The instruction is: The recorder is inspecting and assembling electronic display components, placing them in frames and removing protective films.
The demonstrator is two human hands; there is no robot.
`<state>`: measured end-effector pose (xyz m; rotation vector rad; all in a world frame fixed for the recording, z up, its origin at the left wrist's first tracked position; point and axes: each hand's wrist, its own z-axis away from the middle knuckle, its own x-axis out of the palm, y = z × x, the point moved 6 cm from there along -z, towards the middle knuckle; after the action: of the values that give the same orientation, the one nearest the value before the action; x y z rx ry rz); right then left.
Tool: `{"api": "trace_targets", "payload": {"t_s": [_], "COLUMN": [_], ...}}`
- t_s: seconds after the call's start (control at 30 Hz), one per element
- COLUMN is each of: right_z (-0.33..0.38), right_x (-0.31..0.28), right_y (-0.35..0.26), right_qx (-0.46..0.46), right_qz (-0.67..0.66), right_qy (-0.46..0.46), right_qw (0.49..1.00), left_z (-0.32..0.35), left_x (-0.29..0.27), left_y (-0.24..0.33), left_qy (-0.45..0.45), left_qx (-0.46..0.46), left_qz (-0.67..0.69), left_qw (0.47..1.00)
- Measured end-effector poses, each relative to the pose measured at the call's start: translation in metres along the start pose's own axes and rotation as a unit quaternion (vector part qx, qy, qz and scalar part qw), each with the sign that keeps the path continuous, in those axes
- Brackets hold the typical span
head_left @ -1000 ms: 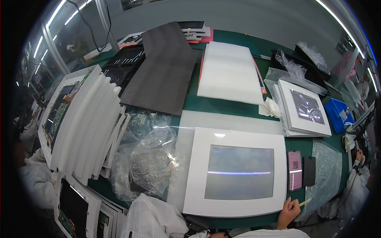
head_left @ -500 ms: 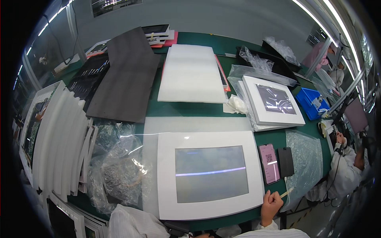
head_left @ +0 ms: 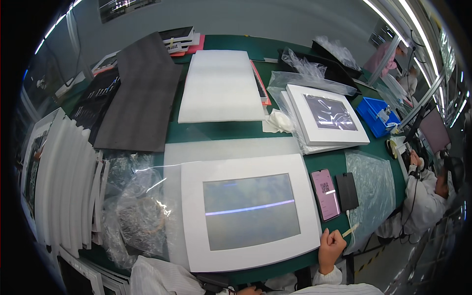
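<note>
Head view, far left: white foam sheets point(head_left: 64, 189) stand close together on edge, with crumpled clear plastic point(head_left: 118, 228) beside them on the green desk point(head_left: 228, 132). Next, at the desk's near edge, the white-framed panel point(head_left: 250, 214) lies flat, face up, partly over a translucent sheet point(head_left: 226, 147). Its long axis runs left to right, the right end angled slightly away from the wearer, and a bright streak crosses its grey screen. Below it, the left hand point(head_left: 250, 291) is mostly cut off; I cannot tell its opening or hold. A phone point(head_left: 325, 195) lies just right of the panel. Nearer, the right hand point(head_left: 332, 247) curls into a loose fist by the panel's lower right corner; whether it touches the panel or the yellowish strip point(head_left: 350, 230) beside it is unclear. Rightmost come a black box point(head_left: 347, 191) and clear bubble wrap point(head_left: 372, 182).
</note>
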<state>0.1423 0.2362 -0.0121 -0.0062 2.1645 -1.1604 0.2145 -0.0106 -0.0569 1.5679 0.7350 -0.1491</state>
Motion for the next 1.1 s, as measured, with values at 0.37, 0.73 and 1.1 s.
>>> {"api": "trace_targets", "payload": {"t_s": [0.37, 0.73, 1.1], "right_z": [-0.001, -0.001, -0.001], "right_x": [0.001, -0.004, -0.003], "right_y": [-0.005, -0.006, -0.007], "right_qx": [-0.001, -0.001, -0.02], "right_qz": [-0.027, -0.009, -0.017], "right_qy": [-0.009, 0.009, 0.005], "right_qw": [1.0, 1.0, 1.0], "left_z": [0.004, -0.007, -0.028], "left_x": [-0.015, -0.039, -0.051], "left_y": [0.004, 0.001, 0.004], "left_qy": [-0.059, -0.113, -0.13], "left_qx": [0.022, 0.041, 0.056], "left_qz": [0.024, 0.014, 0.033], "left_qw": [0.998, 0.993, 0.989]}}
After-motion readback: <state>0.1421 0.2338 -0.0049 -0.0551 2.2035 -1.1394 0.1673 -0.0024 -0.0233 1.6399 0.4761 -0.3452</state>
